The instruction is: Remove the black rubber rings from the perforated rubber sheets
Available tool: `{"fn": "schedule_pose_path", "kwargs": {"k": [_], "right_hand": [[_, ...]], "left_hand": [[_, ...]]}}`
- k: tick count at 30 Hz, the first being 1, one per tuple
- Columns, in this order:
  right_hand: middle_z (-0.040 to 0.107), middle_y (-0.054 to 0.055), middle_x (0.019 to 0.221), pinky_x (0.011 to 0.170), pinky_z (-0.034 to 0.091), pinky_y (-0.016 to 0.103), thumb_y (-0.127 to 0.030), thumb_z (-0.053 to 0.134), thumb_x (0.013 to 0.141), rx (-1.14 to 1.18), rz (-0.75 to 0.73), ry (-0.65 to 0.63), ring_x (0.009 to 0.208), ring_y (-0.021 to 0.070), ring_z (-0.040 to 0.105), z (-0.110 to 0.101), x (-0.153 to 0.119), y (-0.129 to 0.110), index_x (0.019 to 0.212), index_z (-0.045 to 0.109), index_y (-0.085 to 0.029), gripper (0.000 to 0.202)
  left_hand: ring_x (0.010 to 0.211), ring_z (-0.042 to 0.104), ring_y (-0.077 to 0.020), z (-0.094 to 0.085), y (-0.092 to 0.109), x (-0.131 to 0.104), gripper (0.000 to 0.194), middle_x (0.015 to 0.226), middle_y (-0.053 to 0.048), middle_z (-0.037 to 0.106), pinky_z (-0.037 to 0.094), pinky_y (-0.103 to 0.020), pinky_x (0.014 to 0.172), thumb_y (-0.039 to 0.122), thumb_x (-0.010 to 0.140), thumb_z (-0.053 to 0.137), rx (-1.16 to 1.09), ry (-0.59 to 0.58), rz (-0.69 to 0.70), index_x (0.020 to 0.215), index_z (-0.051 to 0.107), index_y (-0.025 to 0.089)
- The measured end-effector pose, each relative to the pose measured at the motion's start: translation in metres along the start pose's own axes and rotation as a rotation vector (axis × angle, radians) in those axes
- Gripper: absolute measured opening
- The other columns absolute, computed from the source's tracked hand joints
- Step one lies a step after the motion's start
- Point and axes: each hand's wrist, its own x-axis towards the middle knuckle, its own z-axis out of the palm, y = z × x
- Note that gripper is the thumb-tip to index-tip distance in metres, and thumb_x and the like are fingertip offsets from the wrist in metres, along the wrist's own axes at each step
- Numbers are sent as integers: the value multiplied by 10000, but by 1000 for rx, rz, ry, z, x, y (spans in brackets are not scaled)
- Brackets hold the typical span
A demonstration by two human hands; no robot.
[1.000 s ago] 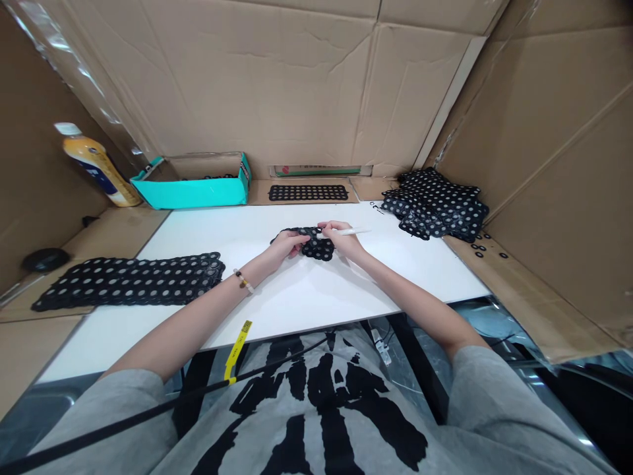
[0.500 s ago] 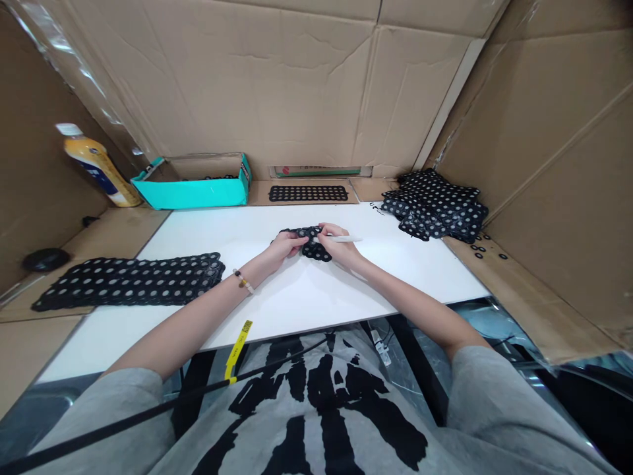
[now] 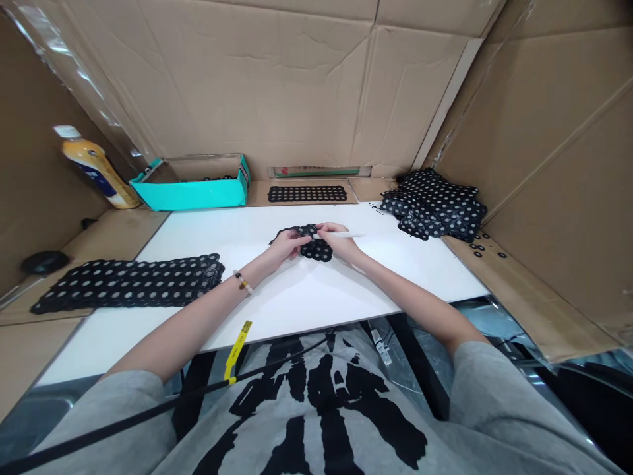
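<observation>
My left hand (image 3: 287, 243) grips a black perforated sheet (image 3: 316, 251) with round holes, folded or bunched over the middle of the white board. A slim white pen-like tool (image 3: 346, 235) is pinched in my right hand (image 3: 338, 241). Its tip points left and meets the sheet close to my left thumb. Fingers cover part of the sheet, so its full shape is hidden.
Black perforated sheets (image 3: 133, 282) lie at left, and a heap of them (image 3: 438, 201) sits at back right beside small black rings (image 3: 477, 251). Another sheet (image 3: 307, 193) lies at the back. A turquoise box (image 3: 190, 195) and a bottle (image 3: 96, 165) stand back left.
The black sheet has shifted slightly in my fingers, and the white tool has tilted closer to level. Both hands stay in nearly the same place.
</observation>
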Motion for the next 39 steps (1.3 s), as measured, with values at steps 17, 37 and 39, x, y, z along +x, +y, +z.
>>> {"fn": "schedule_pose_path", "kwargs": {"k": [17,37,39], "right_hand": [[690,13,777,875,544,314,-311,676,744,388,338,-12,810,147,678,-1,-1,-14,604,568,-191,214],[713,25,780,889,565,314,-244,684,783,514,420,-17,791,149,718,-1,-1,-19,629,567,-183,202],[704,18,779,889,565,317,-266,695,778,497,401,-13,793,144,711,1,-2,-18,622,567,-182,219]], "left_hand": [[469,361,-79,-3,5,0,314,517,12,462,210,-254,456,371,655,822,-126,-1,-125,652,613,137],[552,507,-108,3,14,-5,306,599,-28,592,365,-248,534,339,641,839,-177,50,-136,721,665,101],[537,493,-104,4,13,-5,310,586,-23,583,356,-249,531,343,635,844,-167,58,-132,692,654,105]]}}
